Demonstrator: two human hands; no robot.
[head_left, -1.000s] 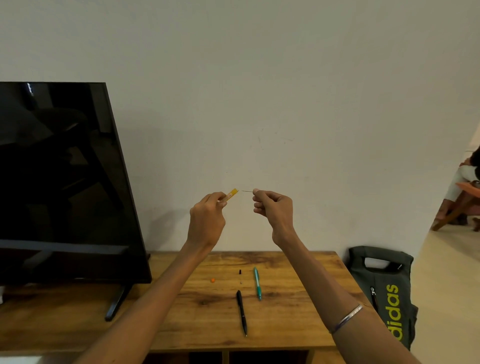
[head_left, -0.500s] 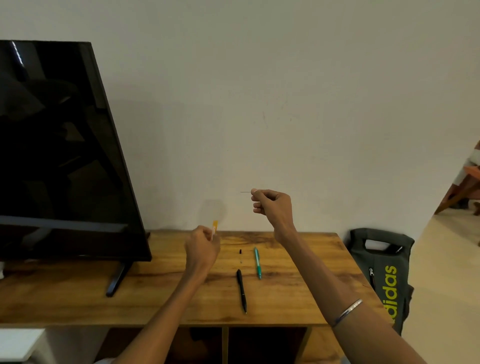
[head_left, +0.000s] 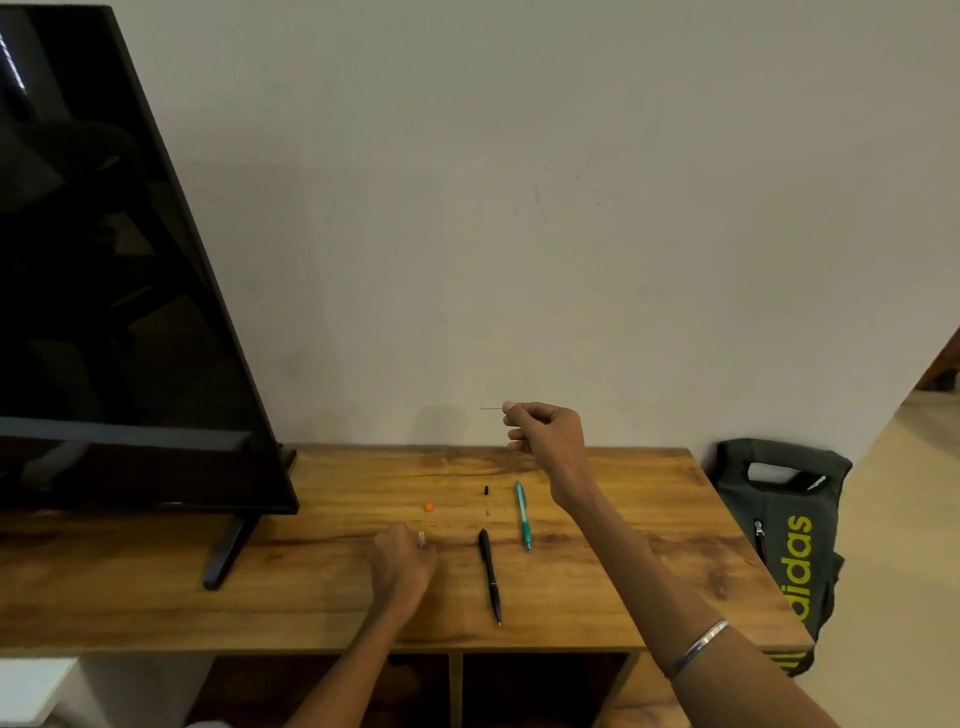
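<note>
Nearest me, my left hand sat low on the table, fingers curled round a small pale piece just left of the black pen — I judged it was being set down there. Farther off lay the teal pen and an orange cap. Farthest, my raised right hand pinched a thin refill, tip pointing left — held clear of the wood.
</note>
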